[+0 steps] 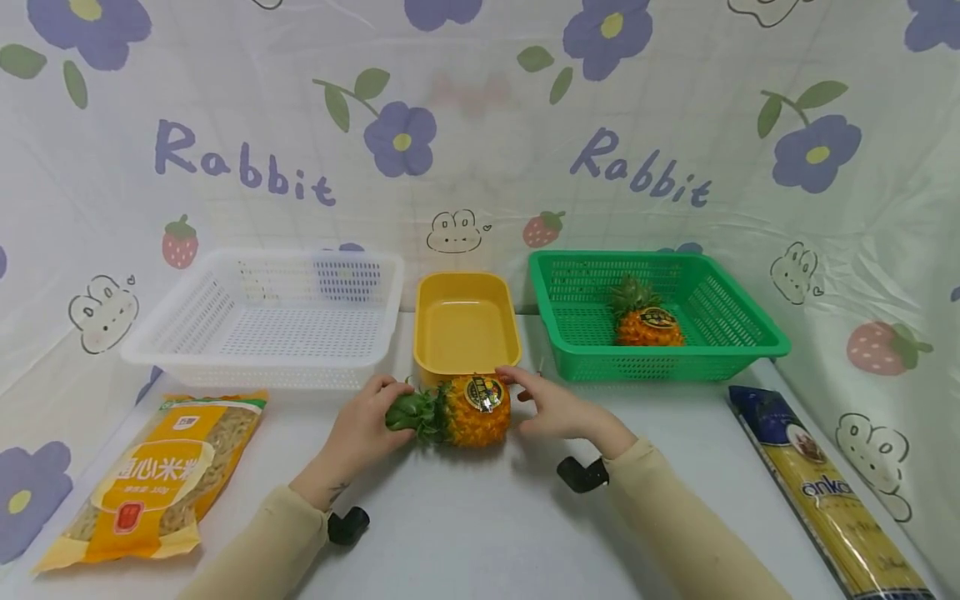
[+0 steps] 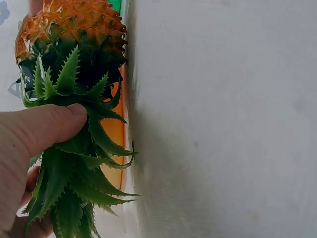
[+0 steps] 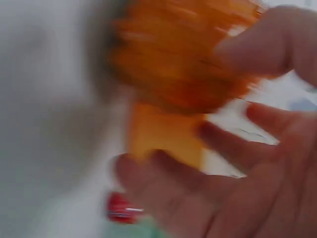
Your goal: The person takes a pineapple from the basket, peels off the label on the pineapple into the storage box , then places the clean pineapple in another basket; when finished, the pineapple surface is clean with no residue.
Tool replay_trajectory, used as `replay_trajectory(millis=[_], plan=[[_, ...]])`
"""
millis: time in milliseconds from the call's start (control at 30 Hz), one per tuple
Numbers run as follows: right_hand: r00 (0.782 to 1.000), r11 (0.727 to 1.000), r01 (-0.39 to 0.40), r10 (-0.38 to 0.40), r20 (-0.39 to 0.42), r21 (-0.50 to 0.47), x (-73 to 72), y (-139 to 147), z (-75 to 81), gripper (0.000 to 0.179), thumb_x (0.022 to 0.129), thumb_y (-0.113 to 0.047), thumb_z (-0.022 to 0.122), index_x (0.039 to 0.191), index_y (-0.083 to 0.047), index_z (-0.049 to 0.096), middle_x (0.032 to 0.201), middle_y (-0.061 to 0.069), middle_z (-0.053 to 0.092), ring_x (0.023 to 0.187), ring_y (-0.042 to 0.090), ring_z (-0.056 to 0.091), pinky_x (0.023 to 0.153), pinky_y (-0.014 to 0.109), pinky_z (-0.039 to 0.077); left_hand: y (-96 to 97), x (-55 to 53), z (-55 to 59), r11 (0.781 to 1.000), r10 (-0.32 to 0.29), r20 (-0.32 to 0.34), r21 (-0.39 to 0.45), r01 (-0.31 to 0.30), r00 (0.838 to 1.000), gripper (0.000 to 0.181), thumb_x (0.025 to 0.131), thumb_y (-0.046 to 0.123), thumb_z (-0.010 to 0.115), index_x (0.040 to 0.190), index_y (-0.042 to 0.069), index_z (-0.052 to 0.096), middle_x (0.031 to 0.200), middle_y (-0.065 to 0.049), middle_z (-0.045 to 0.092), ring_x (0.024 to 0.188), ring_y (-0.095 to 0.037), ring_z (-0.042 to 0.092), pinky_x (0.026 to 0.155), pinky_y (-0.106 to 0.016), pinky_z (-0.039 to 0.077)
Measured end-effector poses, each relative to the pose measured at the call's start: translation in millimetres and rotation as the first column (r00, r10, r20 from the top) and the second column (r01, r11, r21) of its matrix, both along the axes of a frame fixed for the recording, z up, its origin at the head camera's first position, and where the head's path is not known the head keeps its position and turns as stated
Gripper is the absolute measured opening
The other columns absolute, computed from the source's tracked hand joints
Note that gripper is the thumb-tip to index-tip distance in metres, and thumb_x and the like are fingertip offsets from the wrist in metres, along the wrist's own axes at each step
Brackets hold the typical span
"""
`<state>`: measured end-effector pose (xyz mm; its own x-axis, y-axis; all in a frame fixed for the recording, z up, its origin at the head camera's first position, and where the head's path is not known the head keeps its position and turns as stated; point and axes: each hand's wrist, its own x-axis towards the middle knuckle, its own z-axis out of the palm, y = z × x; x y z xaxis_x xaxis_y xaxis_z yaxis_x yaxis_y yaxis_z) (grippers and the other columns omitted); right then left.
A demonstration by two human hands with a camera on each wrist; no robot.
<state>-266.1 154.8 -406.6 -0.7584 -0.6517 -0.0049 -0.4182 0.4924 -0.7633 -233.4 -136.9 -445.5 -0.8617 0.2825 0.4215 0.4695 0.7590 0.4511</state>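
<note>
My left hand (image 1: 367,423) grips a small pineapple (image 1: 480,414) by its green leafy crown, the thumb pressing across the leaves (image 2: 74,163) in the left wrist view. The fruit lies sideways in front of the yellow tub (image 1: 467,333), crown to the left, with a dark round label facing up. At its orange end is my right hand (image 1: 558,408), fingers spread and loosely bent, the fingertips close to the fruit. In the blurred right wrist view, the thumb (image 3: 252,42) overlaps the orange skin while the other fingers stand apart from it.
A green basket (image 1: 660,364) at the back right holds another pineapple (image 1: 651,327). At the back left stands a white basket (image 1: 258,367). An orange food bag (image 1: 161,479) lies at the left, a long pasta pack (image 1: 828,500) at the right. Behind hangs a printed cloth (image 1: 480,150).
</note>
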Motion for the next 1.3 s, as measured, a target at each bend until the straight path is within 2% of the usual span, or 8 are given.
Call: replay_trajectory(millis=[133,200,300,433,667,933,1067,1300], plan=[[0.999,0.996,0.044,-0.044,-0.003,0.079,-6.5,-0.1,32.4,0.057,0.083,0.004,0.045,0.139,-0.004,0.035,0.136,0.019,0.043,0.113,0.038,0.05,0.085,0.043,0.048,-0.8,1.2,1.2,1.0,-0.003,-0.006,0.004,0.003,1.0,0.053,0.063,0.014,0.083,0.111,0.01,0.061,0.105,-0.005,0.053,0.088,-0.023,0.059,0.074,-0.041,0.051],[0.998,0.994,0.058,-0.054,-0.045,0.088,-10.7,-4.9,46.1,0.048,0.086,0.003,0.044,0.133,-0.003,0.043,0.131,0.019,0.047,0.112,0.036,0.051,0.079,0.038,0.05,-1.2,1.3,1.0,1.0,-0.007,-0.007,0.007,0.007,1.0,0.053,0.063,0.014,0.083,0.111,0.01,0.061,0.105,-0.005,0.053,0.088,-0.022,0.059,0.074,-0.041,0.051],[0.995,0.994,0.03,-0.021,-0.093,0.105,-16.1,-15.6,61.7,0.036,0.088,0.001,0.045,0.123,-0.003,0.052,0.124,0.019,0.052,0.108,0.033,0.052,0.079,0.037,0.05,-1.6,1.2,0.5,1.0,-0.014,-0.008,0.006,0.014,1.0,0.053,0.063,0.014,0.083,0.111,0.01,0.061,0.104,-0.005,0.053,0.089,-0.022,0.059,0.074,-0.041,0.051],[0.987,0.978,-0.029,0.061,-0.149,0.207,-21.6,-31.9,73.2,0.029,0.089,-0.005,0.049,0.116,-0.003,0.058,0.116,0.016,0.059,0.1,0.024,0.056,0.083,0.034,0.049,-1.5,1.8,0.7,1.0,-0.018,-0.012,0.008,0.018,1.0,0.051,0.063,0.013,0.083,0.11,0.01,0.062,0.104,-0.005,0.053,0.088,-0.023,0.059,0.074,-0.041,0.052],[0.978,0.92,-0.089,0.153,-0.141,0.382,-27.0,-51.7,77.5,0.032,0.09,-0.01,0.049,0.12,-0.006,0.059,0.114,0.01,0.06,0.098,0.019,0.054,0.082,0.031,0.048,-1.3,2.8,0.3,1.0,-0.018,-0.009,0.014,0.018,1.0,0.051,0.064,0.013,0.083,0.11,0.01,0.062,0.104,-0.005,0.053,0.089,-0.022,0.058,0.076,-0.04,0.051],[0.948,0.825,-0.147,0.274,-0.159,0.545,-23.1,-65.2,80.1,0.027,0.089,-0.009,0.051,0.114,-0.006,0.063,0.108,0.006,0.061,0.1,0.022,0.053,0.09,0.034,0.044,-1.1,3.0,-0.4,1.0,-0.019,-0.015,0.021,0.02,1.0,0.052,0.063,0.014,0.083,0.11,0.01,0.062,0.104,-0.005,0.054,0.09,-0.021,0.058,0.077,-0.04,0.05],[0.939,0.814,-0.155,0.297,-0.171,0.559,-22.2,-66.3,79.6,0.019,0.088,-0.007,0.055,0.103,-0.006,0.066,0.098,0.003,0.063,0.091,0.018,0.053,0.084,0.031,0.045,-0.8,2.2,-1.3,1.0,-0.018,-0.009,0.022,0.018,1.0,0.053,0.063,0.014,0.083,0.11,0.01,0.062,0.104,-0.004,0.053,0.09,-0.021,0.058,0.077,-0.04,0.05],[0.939,0.827,-0.124,0.276,-0.204,0.549,-23.9,-64.4,79.2,0.007,0.086,-0.01,0.061,0.092,-0.01,0.064,0.087,-0.001,0.059,0.081,0.015,0.05,0.073,0.027,0.044,0.0,1.2,-1.7,1.0,-0.014,-0.004,0.024,0.014,1.0,0.052,0.063,0.014,0.083,0.11,0.01,0.062,0.104,-0.004,0.053,0.09,-0.021,0.057,0.077,-0.041,0.05]])
